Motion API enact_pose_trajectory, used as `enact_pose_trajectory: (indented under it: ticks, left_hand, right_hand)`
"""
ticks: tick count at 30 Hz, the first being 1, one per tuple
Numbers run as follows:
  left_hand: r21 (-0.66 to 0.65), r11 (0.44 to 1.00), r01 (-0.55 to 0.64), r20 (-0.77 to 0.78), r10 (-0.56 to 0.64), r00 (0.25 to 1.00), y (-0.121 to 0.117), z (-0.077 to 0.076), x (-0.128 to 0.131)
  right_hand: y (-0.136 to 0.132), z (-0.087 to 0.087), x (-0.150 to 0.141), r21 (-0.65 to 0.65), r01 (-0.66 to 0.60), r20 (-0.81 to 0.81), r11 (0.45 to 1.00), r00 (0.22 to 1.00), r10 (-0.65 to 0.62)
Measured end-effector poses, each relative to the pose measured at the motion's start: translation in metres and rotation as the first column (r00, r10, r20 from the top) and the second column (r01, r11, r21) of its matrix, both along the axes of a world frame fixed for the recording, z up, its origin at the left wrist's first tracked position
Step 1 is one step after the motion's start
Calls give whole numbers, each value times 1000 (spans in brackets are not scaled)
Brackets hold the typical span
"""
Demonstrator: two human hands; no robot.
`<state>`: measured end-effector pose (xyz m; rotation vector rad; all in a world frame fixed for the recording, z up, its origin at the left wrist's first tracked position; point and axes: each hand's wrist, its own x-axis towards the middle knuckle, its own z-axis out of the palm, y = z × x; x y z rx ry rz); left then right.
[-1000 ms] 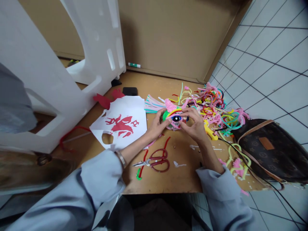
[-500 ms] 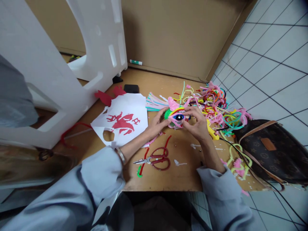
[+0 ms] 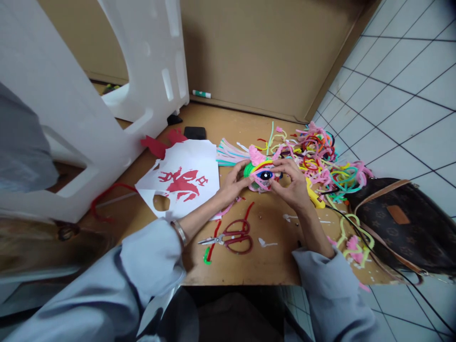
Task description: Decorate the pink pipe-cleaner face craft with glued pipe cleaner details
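Between my hands is a colourful pipe-cleaner craft piece (image 3: 264, 175) with a black-and-blue eye, a pink outline and green, yellow and red strands. My left hand (image 3: 235, 182) grips its left side, thumb near the corner of the eye. At its right edge, my right hand (image 3: 291, 183) holds on with thumb and fingers closed in. A pink fuzzy tuft (image 3: 257, 155) stands just above the piece. Below my hands, scissors with dark red handles (image 3: 228, 238) lie on the table beside red pipe-cleaner bits (image 3: 248, 210).
White paper with red cut-outs (image 3: 181, 175) lies on the left. Tangled pipe cleaners (image 3: 320, 152) heap at the back right, near a yellow glue gun (image 3: 315, 194) with a black cord. A brown handbag (image 3: 406, 223) sits on the right, a white plastic panel (image 3: 149, 71) at left.
Both hands keep the craft piece in nearly the same place and grip. The whole view has shifted very slightly; nothing else has visibly moved.
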<state>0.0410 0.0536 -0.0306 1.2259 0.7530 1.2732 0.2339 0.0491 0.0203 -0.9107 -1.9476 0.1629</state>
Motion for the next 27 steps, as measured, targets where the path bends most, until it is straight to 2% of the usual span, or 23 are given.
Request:
enact_pose_trajectory:
  ticks: [6,27]
  left_hand:
    - [4,1000,-7,-37,7,999,0,0,-1]
    - [47,999,27,-18,-26,1000,2,-3,-2]
  right_hand:
    - [0,3,3,-26,-3,43,1000,999,4]
    - [1,1,3,-55,11,8,998,1000,-11]
